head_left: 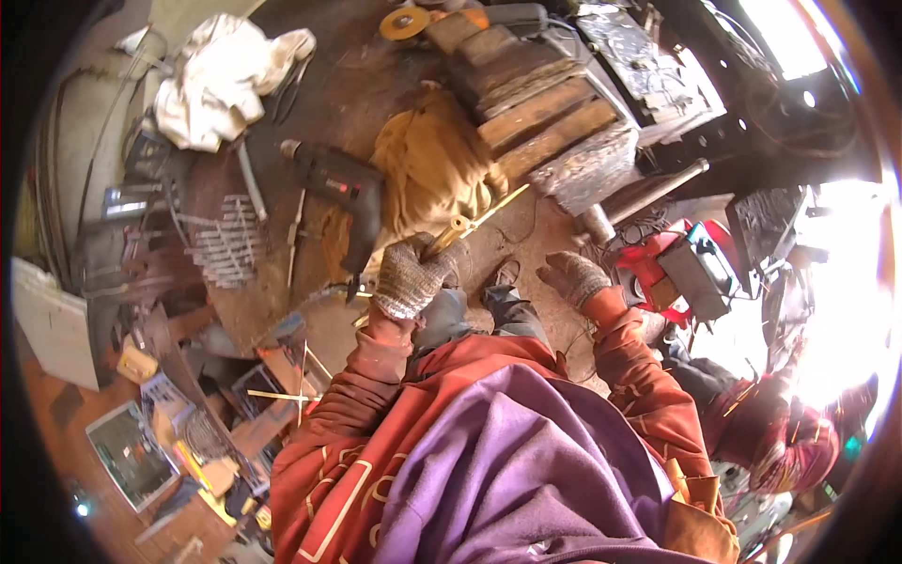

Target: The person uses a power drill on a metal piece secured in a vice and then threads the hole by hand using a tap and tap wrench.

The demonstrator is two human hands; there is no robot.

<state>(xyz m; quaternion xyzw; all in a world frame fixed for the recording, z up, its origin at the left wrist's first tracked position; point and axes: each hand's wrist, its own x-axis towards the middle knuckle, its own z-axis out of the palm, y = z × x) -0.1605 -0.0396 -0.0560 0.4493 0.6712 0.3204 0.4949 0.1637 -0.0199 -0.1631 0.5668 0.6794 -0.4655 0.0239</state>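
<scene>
My left hand, in a knitted work glove, is closed around a brass-coloured metal piece. The piece has a round, hollow end, and a thin, straight brass-coloured strip runs up and right beside it; whether the two are joined I cannot tell. My gloved right hand hangs open over the floor with nothing in it, fingers slightly bent and apart. Just beyond the left hand lies a bunched tan cloth. A black power drill rests to its left. Beyond the right hand is a hammer with a metal head.
Stacked wooden blocks stand ahead, near a grinder with an orange disc. White cloth and a metal rack-like piece lie left. A red container is at right. Near it, another person crouches beside sparks.
</scene>
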